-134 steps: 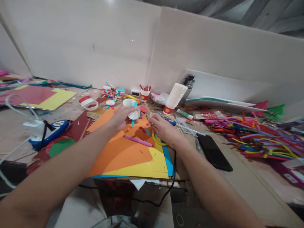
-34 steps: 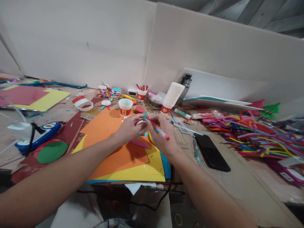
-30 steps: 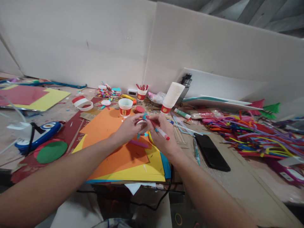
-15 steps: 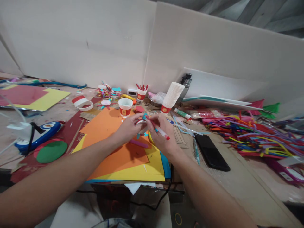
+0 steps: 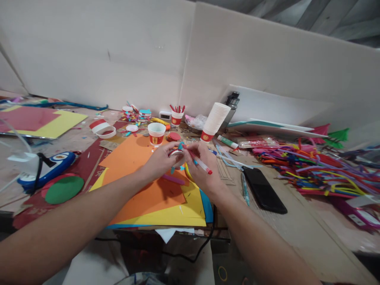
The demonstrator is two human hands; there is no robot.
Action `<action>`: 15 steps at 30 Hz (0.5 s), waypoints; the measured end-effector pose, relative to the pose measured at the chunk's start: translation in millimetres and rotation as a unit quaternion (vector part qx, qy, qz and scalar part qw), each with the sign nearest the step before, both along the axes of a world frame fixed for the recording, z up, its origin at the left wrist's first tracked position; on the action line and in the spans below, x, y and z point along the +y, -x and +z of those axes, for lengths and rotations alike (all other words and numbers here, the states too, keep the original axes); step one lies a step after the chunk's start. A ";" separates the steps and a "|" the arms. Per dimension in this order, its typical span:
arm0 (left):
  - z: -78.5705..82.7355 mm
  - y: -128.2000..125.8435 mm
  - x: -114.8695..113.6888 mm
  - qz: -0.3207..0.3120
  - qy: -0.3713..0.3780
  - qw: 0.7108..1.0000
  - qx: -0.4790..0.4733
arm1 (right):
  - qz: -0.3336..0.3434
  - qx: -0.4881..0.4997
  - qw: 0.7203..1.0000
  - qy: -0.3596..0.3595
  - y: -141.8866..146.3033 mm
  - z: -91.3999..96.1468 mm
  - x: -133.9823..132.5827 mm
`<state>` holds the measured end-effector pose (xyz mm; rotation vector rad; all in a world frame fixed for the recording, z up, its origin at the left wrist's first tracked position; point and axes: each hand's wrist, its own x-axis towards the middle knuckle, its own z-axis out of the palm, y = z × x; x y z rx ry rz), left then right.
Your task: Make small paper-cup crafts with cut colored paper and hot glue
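My left hand (image 5: 158, 161) is closed around a small white-and-red piece that looks like a cut-down paper cup (image 5: 177, 160). Teal paper bits (image 5: 180, 146) stick out at its top edge, and more show below it. In my right hand (image 5: 204, 180) lies a pen with a red end (image 5: 205, 168), pointing down to the right. My right fingertips meet the cup piece and the teal bit; what exactly they pinch there is hidden. Under both hands spread orange paper (image 5: 148, 202) and yellow paper (image 5: 190, 215). A purple strip (image 5: 173, 180) rests on the orange sheet.
Behind my hands stand a paper cup (image 5: 156, 134), a cup of red pens (image 5: 177, 116) and a tilted cup stack (image 5: 215, 120). A black phone (image 5: 264, 190) and colourful pipe cleaners (image 5: 314, 166) lie right. Left are a blue-and-white iron-like tool (image 5: 56, 168) and a green disc (image 5: 65, 189).
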<state>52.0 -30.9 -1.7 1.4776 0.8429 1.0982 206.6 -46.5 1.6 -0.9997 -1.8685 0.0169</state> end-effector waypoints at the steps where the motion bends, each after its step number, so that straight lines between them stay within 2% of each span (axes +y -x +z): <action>1: 0.6 0.0 -0.3 0.000 0.001 1.000 0.001 | 0.000 0.000 1.000 -0.001 0.0 -0.2 0.1; 15: -1.1 2.4 1.6 -0.014 0.044 0.998 -0.036 | -0.013 0.027 1.000 -0.006 -1.1 5.8 -2.9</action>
